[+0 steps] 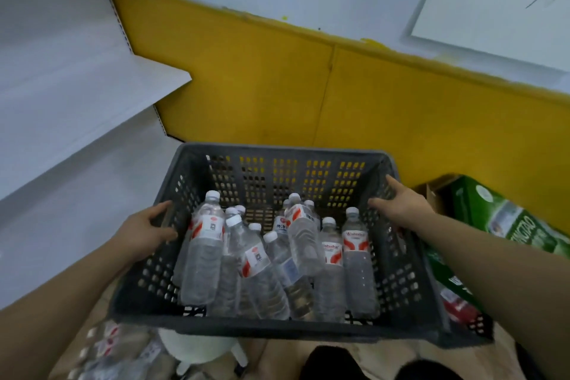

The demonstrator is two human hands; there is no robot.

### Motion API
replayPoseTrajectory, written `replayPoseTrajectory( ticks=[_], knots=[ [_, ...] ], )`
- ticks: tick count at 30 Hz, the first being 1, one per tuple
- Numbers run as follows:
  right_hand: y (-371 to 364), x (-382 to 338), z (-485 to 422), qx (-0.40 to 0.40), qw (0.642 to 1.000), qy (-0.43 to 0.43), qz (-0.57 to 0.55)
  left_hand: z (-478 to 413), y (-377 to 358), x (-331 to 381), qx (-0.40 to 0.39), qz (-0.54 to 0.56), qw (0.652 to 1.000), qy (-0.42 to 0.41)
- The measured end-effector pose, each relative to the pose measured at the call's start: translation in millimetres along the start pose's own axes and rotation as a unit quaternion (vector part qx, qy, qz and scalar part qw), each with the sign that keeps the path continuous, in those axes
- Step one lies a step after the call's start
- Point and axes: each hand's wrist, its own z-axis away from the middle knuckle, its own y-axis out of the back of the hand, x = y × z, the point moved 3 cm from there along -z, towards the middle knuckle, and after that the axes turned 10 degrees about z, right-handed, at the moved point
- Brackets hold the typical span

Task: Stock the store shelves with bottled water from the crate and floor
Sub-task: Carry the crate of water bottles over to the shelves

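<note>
A dark crate (262, 328) of water bottles (206, 253), held at both side walls
White shelves (61, 86) stand to the left; the left hand (148, 227) curls thumb and fingers over the crate's left wall — inside, the white-capped bottles lean in a jumble. The right hand (401, 207) clasps the right wall, thumb inside, forefinger stretched along the rim — green cartons (509, 225) lie just beside it

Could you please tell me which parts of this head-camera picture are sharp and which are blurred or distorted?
Head view: the bottles in the crate are fairly sharp, labels partly legible; the floor bottles at lower left are smeared; the wide lens stretches both forearms toward the corners; lighting is even, without strong glare.
</note>
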Motion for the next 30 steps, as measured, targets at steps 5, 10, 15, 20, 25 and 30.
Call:
replayPoseTrajectory(
  ticks=[5,10,15,20,25,30],
  knots=[
    [3,-12,-65,-0.012,1.0,0.003,0.0,-58,-10,40,-0.005,-0.002,1.0,0.005],
    [7,-28,-144,-0.03,0.999,0.014,0.021,-109,-36,76,0.006,0.012,1.0,0.014],
    [11,-33,-198,-0.022,0.999,0.025,0.021,-144,-53,101,0.03,0.017,0.999,0.017],
    [19,-35,-232,-0.024,1.0,0.009,-0.012,-183,-51,141,0.029,0.0,1.0,0.004],
    [15,-39,-258,-0.046,0.998,-0.014,-0.038,-223,-54,168,0.0,-0.029,0.999,0.011],
    [-10,-52,-279,-0.043,0.998,-0.044,-0.02,-287,-69,158,-0.033,-0.036,0.999,0.006]
  ],
)
